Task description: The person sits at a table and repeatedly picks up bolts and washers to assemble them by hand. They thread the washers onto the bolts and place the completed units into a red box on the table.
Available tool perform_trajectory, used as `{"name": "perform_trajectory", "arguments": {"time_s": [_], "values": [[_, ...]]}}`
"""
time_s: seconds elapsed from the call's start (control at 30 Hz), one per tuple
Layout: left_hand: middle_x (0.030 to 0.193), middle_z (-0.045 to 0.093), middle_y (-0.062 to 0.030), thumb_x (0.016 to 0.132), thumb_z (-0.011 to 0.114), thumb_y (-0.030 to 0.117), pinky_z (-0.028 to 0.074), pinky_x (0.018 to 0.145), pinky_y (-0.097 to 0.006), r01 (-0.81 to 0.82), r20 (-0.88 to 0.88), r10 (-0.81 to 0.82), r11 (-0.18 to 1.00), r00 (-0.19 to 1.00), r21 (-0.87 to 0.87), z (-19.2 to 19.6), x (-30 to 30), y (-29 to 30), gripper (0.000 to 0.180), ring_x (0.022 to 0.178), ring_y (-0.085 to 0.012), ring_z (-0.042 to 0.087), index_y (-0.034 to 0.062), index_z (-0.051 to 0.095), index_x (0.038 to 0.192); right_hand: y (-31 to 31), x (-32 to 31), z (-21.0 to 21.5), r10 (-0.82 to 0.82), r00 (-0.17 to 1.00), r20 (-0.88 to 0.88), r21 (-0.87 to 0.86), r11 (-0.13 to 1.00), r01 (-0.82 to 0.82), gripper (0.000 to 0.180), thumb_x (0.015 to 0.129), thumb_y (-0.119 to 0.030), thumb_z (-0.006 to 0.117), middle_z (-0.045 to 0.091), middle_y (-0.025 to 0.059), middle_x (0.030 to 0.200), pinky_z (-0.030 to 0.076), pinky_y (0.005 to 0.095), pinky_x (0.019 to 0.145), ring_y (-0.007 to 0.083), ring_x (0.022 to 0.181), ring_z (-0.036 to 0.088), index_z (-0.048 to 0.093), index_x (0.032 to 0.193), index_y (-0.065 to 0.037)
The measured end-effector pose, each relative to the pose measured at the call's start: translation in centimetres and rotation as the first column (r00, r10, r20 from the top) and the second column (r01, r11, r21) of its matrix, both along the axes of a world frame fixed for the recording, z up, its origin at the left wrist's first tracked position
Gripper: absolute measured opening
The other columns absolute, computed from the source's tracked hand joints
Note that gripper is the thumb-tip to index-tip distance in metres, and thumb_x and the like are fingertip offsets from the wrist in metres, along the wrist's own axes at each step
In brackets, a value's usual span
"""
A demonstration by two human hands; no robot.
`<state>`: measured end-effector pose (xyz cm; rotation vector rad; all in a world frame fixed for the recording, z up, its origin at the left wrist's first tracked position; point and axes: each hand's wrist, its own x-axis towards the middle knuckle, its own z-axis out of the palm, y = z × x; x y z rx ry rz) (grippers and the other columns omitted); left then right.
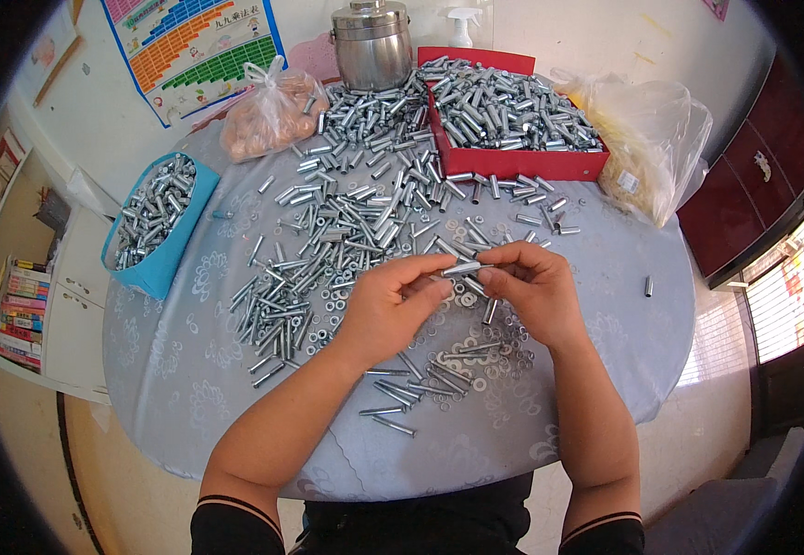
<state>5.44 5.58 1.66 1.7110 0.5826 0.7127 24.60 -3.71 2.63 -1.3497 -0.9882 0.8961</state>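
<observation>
My left hand (391,307) and my right hand (539,292) meet over the middle of the table. Between their fingertips they pinch a silver metal sleeve (461,269), held roughly level; whether a bolt sits inside it I cannot tell. Under and in front of my fingers lie flat washers (465,299), spring rings and several loose bolts (395,427). To the left of my left hand spreads a heap of long bolts (272,328), with hex nuts (335,294) along its edge. Beyond my hands, loose metal sleeves (388,222) are piled across the cloth.
A red box (522,165) heaped with bolt-and-sleeve pieces stands at the far right, beside a clear plastic bag (647,180). A blue fabric bin (154,276) of similar pieces is at the left. Behind are a bag of eggs (268,125) and a steel pot (372,55).
</observation>
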Motion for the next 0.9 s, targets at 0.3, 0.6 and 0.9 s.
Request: {"name": "perform_trajectory", "arguments": {"time_s": [0.3,0.6,0.9], "values": [[0.094,0.071,-0.0063,0.094,0.064,0.006,0.055,0.073,-0.025,-0.136,0.145,0.165,0.972,0.976,-0.192,-1.2,0.1,0.8,0.022,0.08,-0.0114,0.067,-0.0014,0.067,0.115,-0.3,1.7,0.4,-0.184,0.961,0.208,-0.003,0.982,0.189,0.009,0.09,-0.008,0.07,0.066,-0.0016,0.077,0.043,0.0226,0.057,0.0033,0.065,0.053,0.071,0.094,0.0],[0.094,0.071,-0.0071,0.094,0.064,0.006,0.054,0.07,-0.024,-0.187,0.174,0.217,0.967,0.96,-0.176,-1.6,-0.1,1.2,0.021,0.077,-0.0106,0.066,-0.0015,0.067,0.113,-0.7,1.8,0.3,0.034,0.745,0.667,-0.015,0.999,-0.033,0.013,0.077,-0.006,0.074,0.063,0.0098,0.084,0.05,0.0362,0.069,0.0258,0.078,0.062,0.074,0.09,-0.008],[0.094,0.071,-0.0071,0.094,0.065,0.006,0.054,0.07,-0.023,-0.175,0.186,0.212,0.965,0.959,-0.196,-1.7,0.1,1.2,0.021,0.077,-0.0104,0.066,-0.0011,0.067,0.113,-0.4,0.2,-0.5,0.19,0.493,0.849,-0.165,0.982,-0.094,0.017,0.08,-0.023,0.072,0.062,0.0082,0.096,0.052,0.0401,0.077,0.0289,0.09,0.064,0.074,0.094,-0.013]]}}
